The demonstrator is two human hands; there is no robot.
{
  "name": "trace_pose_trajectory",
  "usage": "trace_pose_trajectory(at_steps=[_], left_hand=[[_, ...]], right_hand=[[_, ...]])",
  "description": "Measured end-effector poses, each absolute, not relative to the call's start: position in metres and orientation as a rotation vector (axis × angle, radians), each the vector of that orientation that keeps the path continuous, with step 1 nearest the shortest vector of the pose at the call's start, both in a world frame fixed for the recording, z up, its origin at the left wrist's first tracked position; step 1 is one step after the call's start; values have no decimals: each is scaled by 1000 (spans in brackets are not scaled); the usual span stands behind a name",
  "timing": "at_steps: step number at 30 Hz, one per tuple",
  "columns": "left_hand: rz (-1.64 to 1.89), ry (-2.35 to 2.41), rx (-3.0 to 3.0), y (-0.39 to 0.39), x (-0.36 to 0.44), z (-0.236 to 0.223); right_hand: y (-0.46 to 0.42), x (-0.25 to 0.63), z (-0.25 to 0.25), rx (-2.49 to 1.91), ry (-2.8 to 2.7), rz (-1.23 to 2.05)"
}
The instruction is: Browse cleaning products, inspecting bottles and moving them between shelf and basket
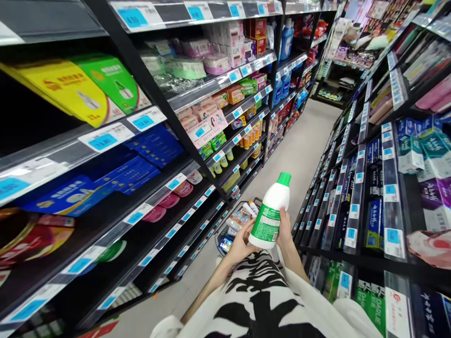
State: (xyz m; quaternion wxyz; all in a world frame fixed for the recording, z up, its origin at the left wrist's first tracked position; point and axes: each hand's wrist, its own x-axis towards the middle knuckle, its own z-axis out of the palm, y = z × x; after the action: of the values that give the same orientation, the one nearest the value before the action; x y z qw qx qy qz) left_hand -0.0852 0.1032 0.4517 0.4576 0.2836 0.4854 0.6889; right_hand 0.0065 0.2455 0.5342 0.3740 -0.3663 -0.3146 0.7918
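your left hand [242, 242] and right hand [284, 230] are clamped on opposite sides of the white bottle [270, 209] between them, its green label [265, 224] facing you, so you're seemingly inspecting it, and the next move likely calls for a steady two-sided hold.

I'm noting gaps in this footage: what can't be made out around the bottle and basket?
All in the head view:
- White-and-green bottle: small print too small to read; its far side is turned away.
- Left hand: some fingers hidden by the bottle.
- Right hand: fingers partly hidden by the bottle.
- Basket: partly covered by bottle and hands; lower contents hidden.
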Motion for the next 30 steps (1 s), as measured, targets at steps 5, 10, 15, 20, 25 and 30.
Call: trace_pose_trajectory(at_steps=[5,10,15,20,25,30], left_hand=[[1661,1208,680,102,-85,454],[1662,1177,669,102,-85,453],[1647,1187,666,99,-84,453],[1651,1195,661,96,-84,453],[1650,1196,629,95,-82,452],[1627,1180,554,92,-80,456]], right_hand=[[244,9,528,-972,-772,2003],[244,11,519,-968,-857,1968],[242,13,516,-915,-926,1980],[241,12,517,-958,-877,1984],[242,12,515,-946,-868,2024],[244,13,510,-1008,-752,1997]])
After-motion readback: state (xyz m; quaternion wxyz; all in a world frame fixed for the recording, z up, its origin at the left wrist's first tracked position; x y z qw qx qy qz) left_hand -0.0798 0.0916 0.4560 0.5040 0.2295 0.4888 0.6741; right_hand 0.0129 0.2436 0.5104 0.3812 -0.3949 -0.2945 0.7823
